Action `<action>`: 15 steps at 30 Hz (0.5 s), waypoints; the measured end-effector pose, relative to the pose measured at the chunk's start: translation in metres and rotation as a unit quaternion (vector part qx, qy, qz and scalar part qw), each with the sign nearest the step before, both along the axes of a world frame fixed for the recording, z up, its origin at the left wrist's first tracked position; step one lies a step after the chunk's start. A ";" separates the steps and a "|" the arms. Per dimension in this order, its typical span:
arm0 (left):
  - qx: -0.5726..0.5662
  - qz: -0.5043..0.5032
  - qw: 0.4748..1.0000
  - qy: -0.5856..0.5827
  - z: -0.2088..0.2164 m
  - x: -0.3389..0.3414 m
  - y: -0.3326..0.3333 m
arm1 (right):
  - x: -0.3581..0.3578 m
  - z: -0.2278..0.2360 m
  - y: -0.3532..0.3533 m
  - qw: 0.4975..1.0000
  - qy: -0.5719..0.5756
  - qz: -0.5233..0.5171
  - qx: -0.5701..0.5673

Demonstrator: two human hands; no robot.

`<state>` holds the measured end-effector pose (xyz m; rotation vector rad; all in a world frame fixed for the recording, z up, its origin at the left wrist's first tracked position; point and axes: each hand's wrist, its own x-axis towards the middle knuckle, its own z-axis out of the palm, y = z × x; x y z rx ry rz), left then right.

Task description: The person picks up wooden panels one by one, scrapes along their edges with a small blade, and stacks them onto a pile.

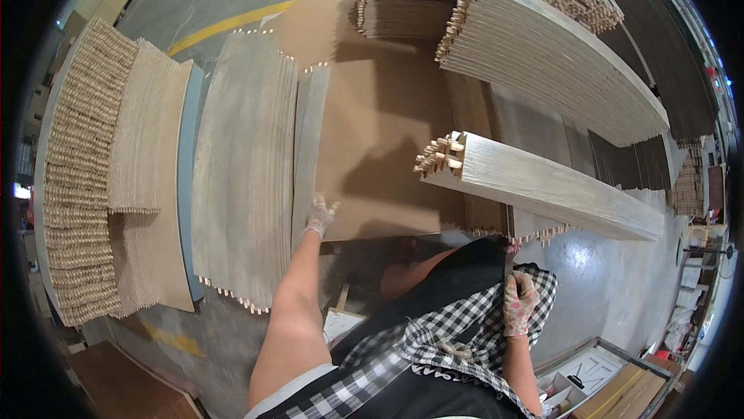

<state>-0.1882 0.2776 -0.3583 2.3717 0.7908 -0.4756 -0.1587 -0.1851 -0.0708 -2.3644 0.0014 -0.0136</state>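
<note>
My left hand (pixel 320 216), in a pale glove, has its fingers spread beside the near end of a narrow grey wooden board (pixel 311 132) with dowel pegs at its end. Left of that board lean several wider grey boards (pixel 244 148), also with dowels at their ends. Under and beyond my left fingers lies a brown cardboard sheet (pixel 380 140). Close to my body, my right hand (pixel 521 304), in a spotted glove, is closed. A thin dark flat strip (pixel 508 262) sticks up from its grip; its exact kind is unclear.
Stacked grey boards (pixel 542 47) with dowelled ends stand at the right, and a smaller bundle (pixel 550 179) juts toward me. At the left is a tall stack of dowelled pieces (pixel 85 179) beside a blue-edged panel (pixel 188 179). A framed cart (pixel 604 380) stands at lower right.
</note>
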 end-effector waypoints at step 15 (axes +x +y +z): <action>-0.249 0.233 0.837 -0.428 0.183 0.072 -0.088 | 0.011 0.047 0.010 0.995 -0.091 0.037 0.017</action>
